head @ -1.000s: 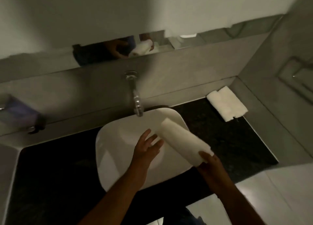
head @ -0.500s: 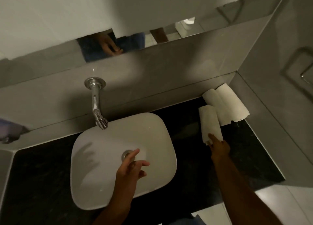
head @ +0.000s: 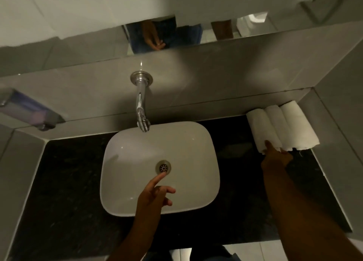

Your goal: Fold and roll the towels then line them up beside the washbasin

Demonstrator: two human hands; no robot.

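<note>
Three white rolled towels lie side by side on the black counter, in the back right corner beside the white washbasin. The left roll touches the middle roll, which touches the right roll next to the side wall. My right hand is at the near ends of the left and middle rolls, fingers spread, fingertips against them. My left hand hovers over the basin near the drain, empty, fingers loosely apart.
A chrome tap comes out of the grey tiled back wall above the basin. A soap dispenser hangs on the wall at far left. A mirror strip runs above. Grey walls close the counter on both sides.
My right hand carried the rolled towel from over the basin to the right and set it down against the two rolls in the corner. My left hand let go and stayed over the basin.
</note>
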